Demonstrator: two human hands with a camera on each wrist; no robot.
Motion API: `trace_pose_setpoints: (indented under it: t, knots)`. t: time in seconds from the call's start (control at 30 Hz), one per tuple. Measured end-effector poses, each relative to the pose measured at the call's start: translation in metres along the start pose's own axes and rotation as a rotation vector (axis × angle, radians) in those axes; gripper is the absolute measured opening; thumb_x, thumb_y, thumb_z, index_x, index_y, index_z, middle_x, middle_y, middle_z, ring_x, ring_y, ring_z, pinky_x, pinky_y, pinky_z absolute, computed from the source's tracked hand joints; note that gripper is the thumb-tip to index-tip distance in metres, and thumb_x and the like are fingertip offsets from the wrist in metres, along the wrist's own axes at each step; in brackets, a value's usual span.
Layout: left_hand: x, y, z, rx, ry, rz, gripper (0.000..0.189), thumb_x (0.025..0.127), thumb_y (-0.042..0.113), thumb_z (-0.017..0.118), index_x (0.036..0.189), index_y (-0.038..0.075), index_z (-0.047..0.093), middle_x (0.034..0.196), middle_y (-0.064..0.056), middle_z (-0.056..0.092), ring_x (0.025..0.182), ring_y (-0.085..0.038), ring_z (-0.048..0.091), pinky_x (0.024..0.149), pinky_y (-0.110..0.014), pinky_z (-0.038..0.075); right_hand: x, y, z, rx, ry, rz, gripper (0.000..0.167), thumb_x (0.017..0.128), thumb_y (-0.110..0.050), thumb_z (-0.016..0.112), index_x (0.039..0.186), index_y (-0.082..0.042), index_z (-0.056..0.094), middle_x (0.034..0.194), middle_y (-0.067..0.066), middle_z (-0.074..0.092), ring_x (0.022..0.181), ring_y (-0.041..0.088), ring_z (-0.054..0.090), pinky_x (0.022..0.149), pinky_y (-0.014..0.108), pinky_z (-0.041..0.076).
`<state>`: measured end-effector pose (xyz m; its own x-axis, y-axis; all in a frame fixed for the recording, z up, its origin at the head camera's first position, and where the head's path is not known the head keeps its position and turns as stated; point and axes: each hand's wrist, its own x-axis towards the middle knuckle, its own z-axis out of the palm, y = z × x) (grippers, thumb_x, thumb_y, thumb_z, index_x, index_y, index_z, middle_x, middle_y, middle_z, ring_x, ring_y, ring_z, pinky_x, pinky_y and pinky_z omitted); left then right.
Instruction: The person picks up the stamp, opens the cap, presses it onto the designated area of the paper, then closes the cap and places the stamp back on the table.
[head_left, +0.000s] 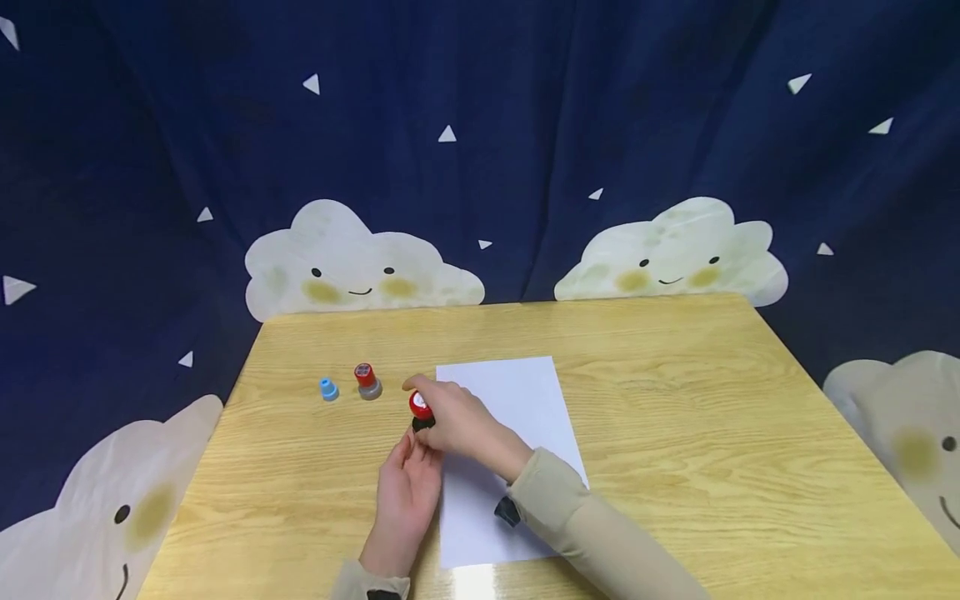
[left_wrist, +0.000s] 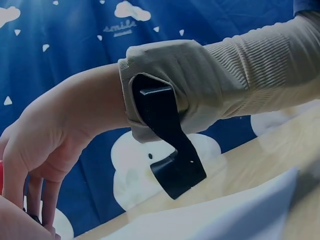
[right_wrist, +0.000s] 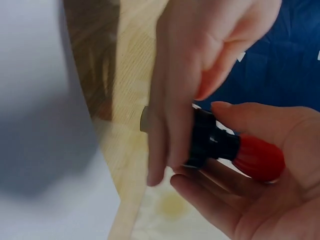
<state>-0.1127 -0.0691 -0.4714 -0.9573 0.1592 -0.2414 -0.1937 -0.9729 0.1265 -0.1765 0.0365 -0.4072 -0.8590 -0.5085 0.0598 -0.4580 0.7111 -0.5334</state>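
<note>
A self-inking-style stamp with a red knob [head_left: 421, 406] and a black lower part [right_wrist: 202, 140] is between both hands, over the left edge of a white sheet of paper [head_left: 510, 400]. My right hand [head_left: 461, 425] grips it, the red knob lying toward the palm in the right wrist view. Palm up, my left hand [head_left: 408, 496] holds the black end at its fingertips; its long fingers cross that end in the right wrist view. A pale round tip [right_wrist: 144, 119] pokes out beyond those fingers. The left wrist view mostly shows my right wrist [left_wrist: 100, 100], with the stamp largely hidden.
On the wooden table [head_left: 675, 400], left of the paper, stand a red stamp [head_left: 365, 375] with a grey base and a small light-blue piece [head_left: 328, 389]. A black bracket [left_wrist: 172, 135] sticks out from the right cuff. Behind hangs a dark blue curtain [head_left: 510, 108].
</note>
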Motion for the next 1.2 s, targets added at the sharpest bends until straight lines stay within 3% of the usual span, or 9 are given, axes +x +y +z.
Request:
trace_pose_setpoints:
  t: [0.2,0.27,0.3,0.43,0.5,0.53,0.6,0.77,1.2]
  knots:
    - [-0.006,-0.008,-0.008,-0.008,0.02,-0.03,0.055,0.11,0.02,0.016,0.157,0.008,-0.01,0.166,-0.007,-0.006,0.151,-0.015,0.0,0.123,-0.027,0.011,-0.014,0.006,-0.006,0.002,0.003,0.027,0.039,0.077,-0.011,0.084,0.112,-0.013,0.065,0.1,0.001,0.07,0.093,0.018,0.065,0.082,0.03,0.057]
    - [-0.007,-0.01,-0.01,-0.035,0.039,-0.033,0.056,0.11,0.02,0.019,0.158,0.008,-0.007,0.162,-0.014,0.023,0.15,-0.015,0.004,0.123,-0.028,0.014,-0.019,0.007,-0.008,0.016,0.007,0.031,0.035,0.076,-0.01,0.085,0.106,-0.014,0.066,0.096,0.0,0.07,0.091,0.016,0.065,0.081,0.029,0.057]
    - [-0.008,-0.011,-0.012,-0.035,0.034,-0.035,0.056,0.11,0.019,0.021,0.158,0.008,-0.007,0.161,-0.014,0.024,0.15,-0.015,0.004,0.123,-0.028,0.016,-0.021,0.007,-0.01,0.019,0.01,0.032,0.034,0.076,-0.01,0.085,0.105,-0.014,0.067,0.095,0.0,0.07,0.09,0.016,0.065,0.08,0.029,0.057]
    - [-0.002,-0.015,-0.034,-0.026,-0.062,-0.043,0.06,0.109,0.016,0.034,0.158,0.005,0.002,0.157,-0.015,0.032,0.149,-0.016,0.015,0.12,-0.028,0.028,-0.028,0.007,-0.012,0.022,0.033,0.01,0.03,0.074,-0.011,0.086,0.098,-0.013,0.068,0.089,-0.001,0.07,0.086,0.016,0.065,0.076,0.028,0.056]
    - [-0.002,-0.017,-0.038,0.011,-0.09,-0.04,0.06,0.109,0.017,0.035,0.158,0.002,0.004,0.163,-0.012,0.018,0.146,-0.015,0.024,0.118,-0.028,0.031,-0.03,0.006,-0.012,0.022,0.043,-0.005,0.029,0.074,-0.012,0.087,0.095,-0.013,0.068,0.087,0.0,0.07,0.084,0.016,0.065,0.075,0.028,0.056]
    - [-0.002,-0.017,-0.039,0.02,-0.086,-0.04,0.059,0.109,0.017,0.035,0.157,0.002,0.005,0.159,-0.013,0.027,0.143,-0.015,0.031,0.117,-0.028,0.032,-0.031,0.005,-0.011,0.023,0.047,-0.013,0.028,0.073,-0.012,0.087,0.094,-0.012,0.068,0.086,0.0,0.069,0.083,0.016,0.065,0.074,0.028,0.056]
    - [-0.004,-0.018,-0.036,0.026,-0.065,-0.042,0.057,0.109,0.016,0.034,0.157,0.003,0.007,0.146,-0.012,0.044,0.134,-0.015,0.044,0.119,-0.028,0.03,-0.032,0.004,-0.012,0.02,0.053,-0.016,0.027,0.073,-0.013,0.087,0.093,-0.013,0.069,0.086,-0.001,0.069,0.082,0.015,0.065,0.073,0.027,0.056]
    - [-0.012,-0.019,-0.017,0.057,0.024,-0.038,0.056,0.11,0.018,0.026,0.158,0.007,-0.001,0.121,-0.007,0.06,0.114,-0.013,0.057,0.122,-0.027,0.021,-0.033,0.003,-0.014,0.015,0.061,-0.024,0.026,0.073,-0.013,0.086,0.093,-0.012,0.069,0.085,-0.002,0.068,0.081,0.014,0.064,0.073,0.026,0.056]
    - [-0.01,-0.02,-0.018,0.016,0.077,-0.041,0.054,0.11,0.016,0.028,0.157,0.004,0.004,0.122,-0.012,0.059,0.121,-0.018,0.056,0.121,-0.032,0.027,-0.033,-0.002,-0.031,0.038,0.063,-0.029,0.027,0.075,-0.012,0.085,0.099,-0.01,0.071,0.087,-0.001,0.069,0.081,0.014,0.064,0.072,0.024,0.056]
